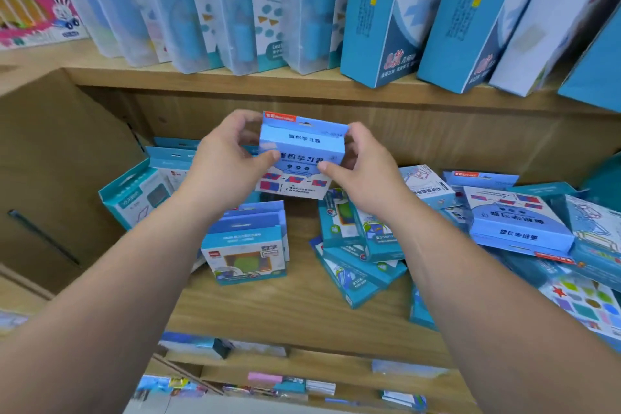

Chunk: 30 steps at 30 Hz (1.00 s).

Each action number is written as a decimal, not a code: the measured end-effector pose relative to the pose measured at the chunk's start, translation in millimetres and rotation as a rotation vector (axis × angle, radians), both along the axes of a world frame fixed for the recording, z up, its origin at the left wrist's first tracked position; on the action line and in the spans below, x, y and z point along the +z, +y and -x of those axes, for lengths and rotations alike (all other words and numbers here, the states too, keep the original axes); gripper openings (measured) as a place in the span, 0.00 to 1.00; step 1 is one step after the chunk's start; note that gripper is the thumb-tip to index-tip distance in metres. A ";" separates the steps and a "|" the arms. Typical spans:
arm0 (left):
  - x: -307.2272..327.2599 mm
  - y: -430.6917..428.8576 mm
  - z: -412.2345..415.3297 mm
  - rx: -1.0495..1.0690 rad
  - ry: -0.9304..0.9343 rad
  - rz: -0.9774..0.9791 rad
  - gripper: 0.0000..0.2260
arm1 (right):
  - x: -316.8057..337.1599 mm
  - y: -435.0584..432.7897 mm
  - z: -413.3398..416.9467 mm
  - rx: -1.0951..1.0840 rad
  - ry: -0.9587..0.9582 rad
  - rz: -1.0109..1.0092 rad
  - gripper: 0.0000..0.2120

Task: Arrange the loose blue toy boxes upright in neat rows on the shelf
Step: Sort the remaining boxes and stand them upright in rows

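Just above the centre of the frame we hold one light blue box (pixel 302 153) in the air before the middle shelf (pixel 302 309), our left hand (pixel 223 161) and right hand (pixel 364 166) each curled round a short side, thumbs pressing the printed front. We judge it to be thin card: light, stiff enough at the edges, likely to dent if squeezed across the broad face, so the ends are the place to grip. A short upright row of boxes (pixel 247 252) stands below, left of centre; a loose pile (pixel 517 225) sprawls across the right of the frame, some boxes flat, some upside down.
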<state>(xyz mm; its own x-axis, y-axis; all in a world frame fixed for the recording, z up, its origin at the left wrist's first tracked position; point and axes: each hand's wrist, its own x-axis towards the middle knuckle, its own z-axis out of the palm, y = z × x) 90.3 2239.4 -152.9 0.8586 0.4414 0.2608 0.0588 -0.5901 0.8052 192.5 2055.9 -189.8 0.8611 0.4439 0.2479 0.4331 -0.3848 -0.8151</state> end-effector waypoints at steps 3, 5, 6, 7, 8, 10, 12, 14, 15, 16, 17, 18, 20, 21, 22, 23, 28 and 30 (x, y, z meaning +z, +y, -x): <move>-1.4 15.0 -6.8 -0.014 0.096 -0.104 0.26 | -10.5 4.3 -5.1 -0.115 0.008 -0.009 0.17; -6.3 19.0 -4.1 -0.020 0.130 -0.255 0.25 | -12.2 3.9 -5.8 -0.196 0.000 -0.047 0.17; -9.7 18.4 -0.1 -0.039 0.145 -0.332 0.24 | -11.7 3.1 -5.6 -0.229 -0.005 -0.072 0.16; -15.1 16.7 5.0 -0.086 0.165 -0.405 0.25 | -12.0 2.4 -6.3 -0.255 -0.002 -0.085 0.16; -21.6 14.2 10.8 -0.154 0.203 -0.492 0.27 | -12.1 1.5 -6.6 -0.264 0.005 -0.086 0.16; -34.7 9.4 22.7 -0.260 0.323 -0.724 0.36 | -14.5 -0.1 -7.7 -0.249 0.027 -0.058 0.16; -46.1 10.7 30.7 -0.282 0.382 -0.924 0.40 | -16.7 -0.2 -8.6 -0.220 0.055 -0.043 0.16; -55.5 15.3 33.0 -0.290 0.378 -0.977 0.38 | -18.4 0.4 -8.7 -0.224 0.080 -0.055 0.16; -58.8 17.8 33.0 -0.295 0.365 -0.990 0.37 | -18.1 1.1 -7.8 -0.230 0.085 -0.064 0.16; -60.2 19.6 33.1 -0.299 0.356 -1.000 0.36 | -17.5 1.6 -6.6 -0.232 0.084 -0.079 0.16; -61.7 21.3 32.8 -0.300 0.351 -1.006 0.35 | -16.9 2.0 -5.0 -0.238 0.081 -0.090 0.16; -62.3 22.6 32.8 -0.305 0.351 -1.002 0.33 | -16.2 2.3 -3.0 -0.244 0.078 -0.092 0.16; -63.5 23.0 34.8 -0.334 0.375 -0.961 0.31 | -14.7 3.2 2.6 -0.257 0.071 -0.078 0.16; -63.9 22.0 37.0 -0.342 0.388 -0.920 0.30 | -14.1 3.7 5.6 -0.265 0.065 -0.071 0.15; -65.0 20.9 39.8 -0.340 0.395 -0.865 0.29 | -13.4 4.2 8.7 -0.273 0.055 -0.062 0.15; -65.5 19.7 42.5 -0.325 0.389 -0.815 0.27 | -13.4 5.1 11.7 -0.280 0.043 -0.045 0.15; -67.2 11.7 50.1 -0.312 0.397 -0.830 0.28 | -21.0 7.9 25.7 -0.264 0.007 0.082 0.16; -71.7 12.8 52.0 -0.333 0.394 -0.913 0.33 | -23.4 7.9 30.6 -0.255 -0.012 0.093 0.15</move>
<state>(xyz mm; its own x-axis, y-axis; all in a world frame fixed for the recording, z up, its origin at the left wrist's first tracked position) 38.4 2252.1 -224.7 0.9971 -0.0562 0.0514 -0.0565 -0.9984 0.0052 161.9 2063.8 -213.1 0.9453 0.2344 0.2269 0.3218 -0.5553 -0.7668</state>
